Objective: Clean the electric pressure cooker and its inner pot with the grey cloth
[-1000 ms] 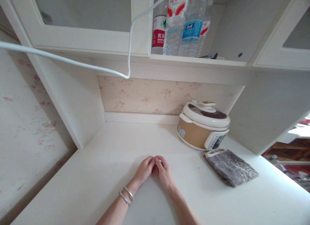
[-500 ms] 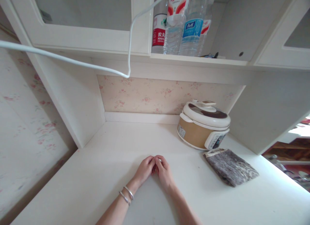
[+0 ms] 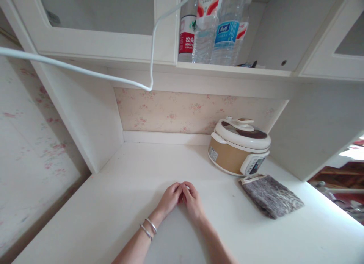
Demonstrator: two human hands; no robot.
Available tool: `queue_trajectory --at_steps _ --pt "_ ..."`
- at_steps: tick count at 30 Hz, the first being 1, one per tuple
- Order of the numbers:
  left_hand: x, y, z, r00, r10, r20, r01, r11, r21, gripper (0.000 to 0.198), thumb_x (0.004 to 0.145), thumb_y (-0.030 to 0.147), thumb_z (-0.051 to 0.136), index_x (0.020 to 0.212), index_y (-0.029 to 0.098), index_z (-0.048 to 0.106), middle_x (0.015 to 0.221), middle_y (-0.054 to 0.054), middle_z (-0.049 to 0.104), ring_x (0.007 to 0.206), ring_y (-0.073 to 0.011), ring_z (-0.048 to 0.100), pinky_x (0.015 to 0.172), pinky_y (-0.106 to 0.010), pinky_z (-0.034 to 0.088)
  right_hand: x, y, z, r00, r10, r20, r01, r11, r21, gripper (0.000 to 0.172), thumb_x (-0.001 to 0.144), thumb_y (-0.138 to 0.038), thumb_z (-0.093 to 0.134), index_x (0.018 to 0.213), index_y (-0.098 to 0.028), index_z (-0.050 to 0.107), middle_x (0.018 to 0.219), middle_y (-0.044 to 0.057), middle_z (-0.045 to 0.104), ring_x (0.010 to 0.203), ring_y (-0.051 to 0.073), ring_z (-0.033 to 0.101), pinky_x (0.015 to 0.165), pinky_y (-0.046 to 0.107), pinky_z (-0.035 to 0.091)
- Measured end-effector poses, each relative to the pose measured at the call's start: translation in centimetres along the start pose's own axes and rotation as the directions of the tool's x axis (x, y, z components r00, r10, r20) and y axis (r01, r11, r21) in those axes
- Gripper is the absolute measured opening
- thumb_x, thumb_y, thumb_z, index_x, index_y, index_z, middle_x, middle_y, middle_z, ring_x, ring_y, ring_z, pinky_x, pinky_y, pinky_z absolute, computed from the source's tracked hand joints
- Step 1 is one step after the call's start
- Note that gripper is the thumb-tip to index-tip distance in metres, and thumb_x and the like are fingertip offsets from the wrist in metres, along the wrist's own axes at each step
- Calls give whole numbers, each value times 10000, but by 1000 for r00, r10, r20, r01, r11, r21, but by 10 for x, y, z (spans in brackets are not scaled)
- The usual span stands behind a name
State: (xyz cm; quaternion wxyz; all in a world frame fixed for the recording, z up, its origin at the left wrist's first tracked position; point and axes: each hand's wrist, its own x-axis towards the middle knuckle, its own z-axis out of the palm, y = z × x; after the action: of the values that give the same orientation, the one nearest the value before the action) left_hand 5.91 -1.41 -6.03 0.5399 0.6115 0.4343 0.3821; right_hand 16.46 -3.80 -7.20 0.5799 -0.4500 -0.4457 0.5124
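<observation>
Bangles: two thin silver bangles [image 3: 148, 229] sit on the left wrist, the nearest thing in view, well in front of the cooker and off to its left.
Left hand: the left hand [image 3: 168, 199] rests on the counter with its fingers curled in narrowly. Nothing shows in its grip. It is in front of the cooker and to its left.
Right hand: the right hand [image 3: 193, 201] is also curled narrowly with nothing seen in it, and its fingertips touch the left hand's. It is the hand closer to the cooker.
Counter: the white counter [image 3: 113, 203] lies under both hands and carries the cooker at its far right.
Cloth: a folded grey cloth [image 3: 270, 196] lies flat just in front of the cooker, its far edge almost touching the cooker's base.
Cooker: a tan electric cooker [image 3: 239, 146] with a white lid stands upright with the lid shut.
Cable: a white cable [image 3: 85, 70] hangs in a loop above the cooker and to its left.
Bottles: plastic bottles [image 3: 216, 29] stand upright on an open shelf [image 3: 227, 70] above the cooker.
Risk: a hand raised carelessly would likely snag the cable loop. A tug on it might topple the bottles onto the cooker's lid.
</observation>
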Motion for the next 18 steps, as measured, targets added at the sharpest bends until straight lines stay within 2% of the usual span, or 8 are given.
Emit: queue_trajectory --at_steps 18 --pt "-2 2 0 1000 -1 -2 1 1000 9 405 869 520 409 803 156 575 635 -2 550 567 -126 500 524 -241 375 0 -1 0 1000 -8 3 8 1000 -10 371 829 -537 534 893 -176 585 504 -63 420 464 95 405 447 213 347"
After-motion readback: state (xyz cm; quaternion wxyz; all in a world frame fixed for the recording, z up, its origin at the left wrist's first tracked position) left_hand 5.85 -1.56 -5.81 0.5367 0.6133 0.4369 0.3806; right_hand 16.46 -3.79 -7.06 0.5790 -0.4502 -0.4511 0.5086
